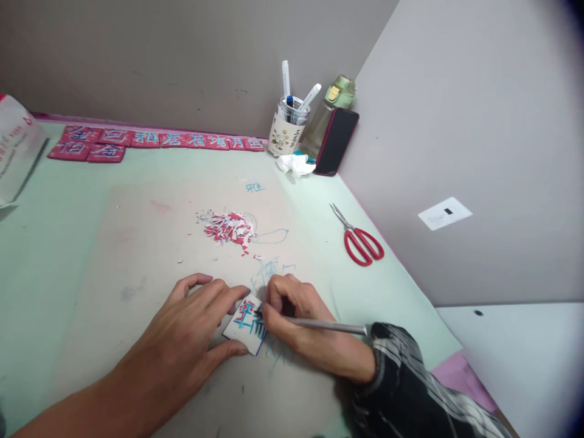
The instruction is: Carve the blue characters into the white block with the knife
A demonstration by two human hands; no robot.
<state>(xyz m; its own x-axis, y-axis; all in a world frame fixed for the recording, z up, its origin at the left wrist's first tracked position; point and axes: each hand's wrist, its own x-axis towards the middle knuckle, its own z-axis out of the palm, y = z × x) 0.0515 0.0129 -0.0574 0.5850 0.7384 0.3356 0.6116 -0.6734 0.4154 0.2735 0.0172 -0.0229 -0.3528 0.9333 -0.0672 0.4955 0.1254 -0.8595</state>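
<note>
A small white card [247,325] with blue character strokes and a red patch lies on the grey mat. My left hand [194,328] rests at its left side, thumb on the lower edge and a fingertip on the upper one, holding it. My right hand [303,319] is closed round a slim silver tool [328,326], whose dark tip meets the card's upper right. Fingers of the right hand cover the card's right corner. Beyond the hands sits a pile of red and white paper scraps [230,228].
Red-handled scissors [360,243] lie at the right. At the back stand a jar of markers [286,134], a green-lidded bottle [319,121] and a leaning phone [336,143], near crumpled tissue [295,165]. Red character cards [173,140] line the back left; a white bag [18,149] is far left.
</note>
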